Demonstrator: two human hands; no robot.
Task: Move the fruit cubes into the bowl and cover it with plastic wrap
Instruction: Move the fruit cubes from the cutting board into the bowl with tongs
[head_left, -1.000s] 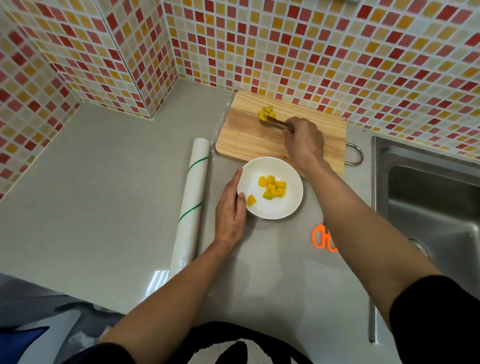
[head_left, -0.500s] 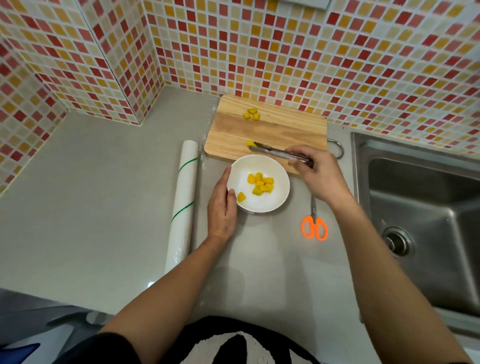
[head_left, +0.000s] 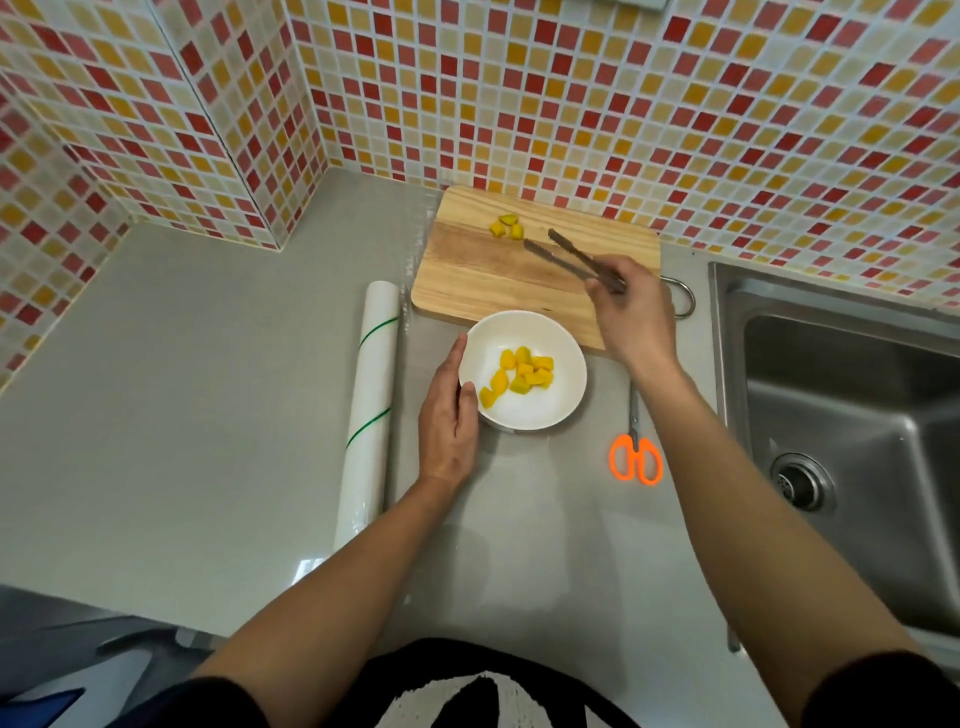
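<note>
A white bowl (head_left: 550, 415) on the grey counter holds several yellow fruit cubes (head_left: 519, 374). My left hand (head_left: 447, 421) grips the bowl's left rim. A few more fruit cubes (head_left: 506, 228) lie near the far edge of the wooden cutting board (head_left: 467, 280). My right hand (head_left: 636, 306) holds metal tongs (head_left: 571, 257) over the board; their tips are apart and empty, just right of those cubes. A roll of plastic wrap (head_left: 371, 405) lies left of the bowl.
Orange-handled scissors (head_left: 635, 457) lie right of the bowl. A steel sink (head_left: 857, 431) takes up the right side. Tiled walls close the back and left of the counter (head_left: 182, 389).
The tongs carried a cube from the board to the bowl, and now they are back over the board, empty and apart. The left hand stays on the bowl.
</note>
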